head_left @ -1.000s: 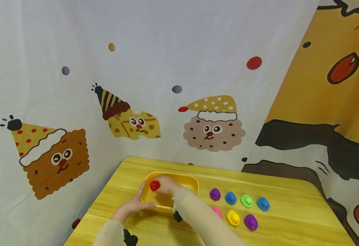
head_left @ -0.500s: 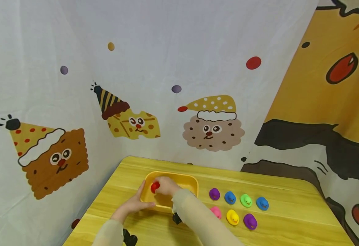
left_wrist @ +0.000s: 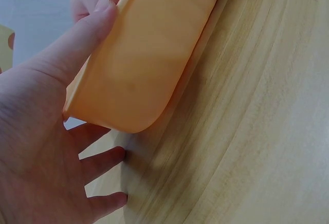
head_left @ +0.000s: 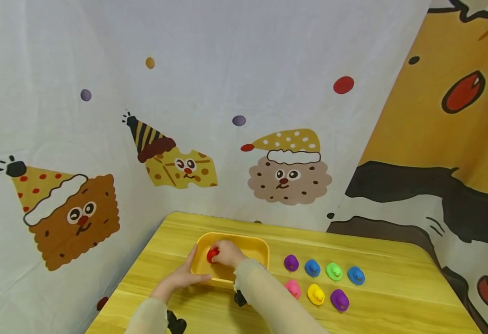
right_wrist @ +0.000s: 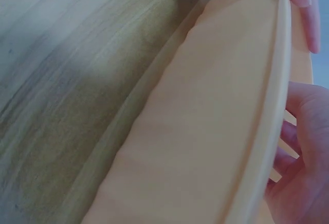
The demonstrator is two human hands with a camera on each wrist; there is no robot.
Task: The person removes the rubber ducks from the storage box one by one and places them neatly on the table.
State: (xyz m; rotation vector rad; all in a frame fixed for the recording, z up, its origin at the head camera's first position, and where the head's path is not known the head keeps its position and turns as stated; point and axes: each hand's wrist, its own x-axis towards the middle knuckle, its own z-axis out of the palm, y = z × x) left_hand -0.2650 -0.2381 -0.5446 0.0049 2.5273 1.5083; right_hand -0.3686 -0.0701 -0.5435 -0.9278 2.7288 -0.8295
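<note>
A yellow-orange plastic bin (head_left: 244,236) stands on the wooden table. My left hand (head_left: 181,277) spans its near left corner. In the left wrist view the straight thumb rests on the rim of the bin (left_wrist: 149,49), and the other fingers reach out past the corner. My right hand (head_left: 229,253) is inside the bin and pinches a small red toy duck (head_left: 212,255), partly covered by the fingers. In the right wrist view the near wall of the bin (right_wrist: 205,106) hides the red duck and part of the right hand (right_wrist: 308,152).
Right of the bin, toy ducks sit in two rows: purple (head_left: 291,263), blue (head_left: 312,268), green (head_left: 334,272) and blue (head_left: 356,275) behind; pink (head_left: 293,288), yellow (head_left: 316,294) and purple (head_left: 340,300) in front. A printed cloth (head_left: 202,93) hangs behind the table.
My right hand, with the red duck, has shifted slightly right and toward me inside the bin. More of the pink duck shows beside the sleeve. My left hand stays at the corner.
</note>
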